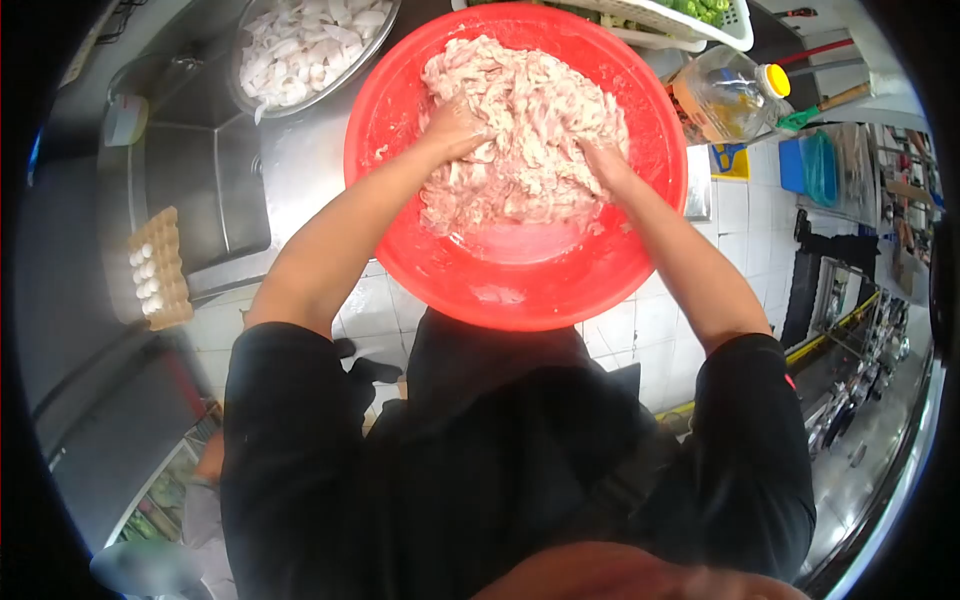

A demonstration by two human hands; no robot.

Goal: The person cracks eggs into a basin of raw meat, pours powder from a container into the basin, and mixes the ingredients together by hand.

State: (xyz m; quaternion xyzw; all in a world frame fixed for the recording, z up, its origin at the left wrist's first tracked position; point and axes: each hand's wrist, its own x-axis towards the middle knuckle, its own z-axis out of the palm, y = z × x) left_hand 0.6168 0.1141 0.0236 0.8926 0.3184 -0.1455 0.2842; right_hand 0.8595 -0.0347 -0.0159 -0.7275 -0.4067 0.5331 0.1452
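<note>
A wide red plastic basin (520,305) holds a heap of pale pink raw meat strips (530,110) with a wet, whitish coating. My left hand (458,128) is pushed into the left side of the heap, its fingertips sunk among the strips. On the right side, my right hand (607,168) reaches into the same meat, and most of its fingers are buried. How far either hand is closed around the meat is hidden. Some cloudy pinkish liquid lies at the basin's near side.
A metal bowl of white sliced pieces (310,50) stands by the steel sink (205,190). Right of the basin is a yellow-capped plastic jug (725,95); behind is a white basket (735,25) of greens. An egg tray (160,270) sits left. Another person's sleeve (205,530) shows lower left.
</note>
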